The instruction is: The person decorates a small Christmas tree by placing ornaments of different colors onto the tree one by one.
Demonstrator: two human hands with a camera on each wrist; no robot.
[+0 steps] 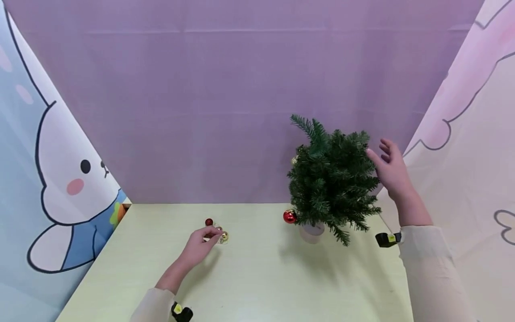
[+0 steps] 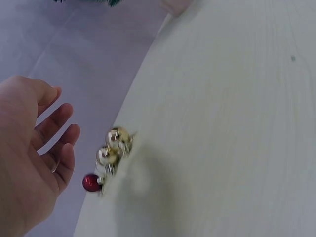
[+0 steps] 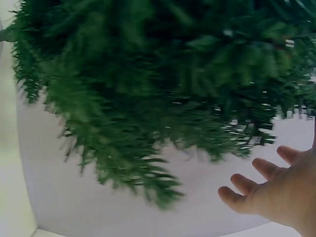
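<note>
My left hand [image 1: 197, 248] hovers over a small cluster of ornaments, its fingers loosely bent with nothing held between them. In the left wrist view, shiny gold balls [image 2: 117, 138] and a small dark red ball [image 2: 92, 182] lie on the table just beyond the fingertips. On the right stands a small artificial Christmas tree [image 1: 331, 179] in a pale pot [image 1: 311, 233]. A red bauble [image 1: 289, 216] hangs low on its left side, with a gold ornament [image 1: 295, 159] higher up. My right hand [image 1: 392, 170] is beside the tree's right branches, fingers spread and holding nothing.
The pale table [image 1: 257, 277] meets a purple cloth backdrop [image 1: 225, 112] at its far edge. A printed cartoon sheet [image 1: 72, 179] hangs on the left, and another pale sheet [image 1: 474, 179] on the right, near the right hand.
</note>
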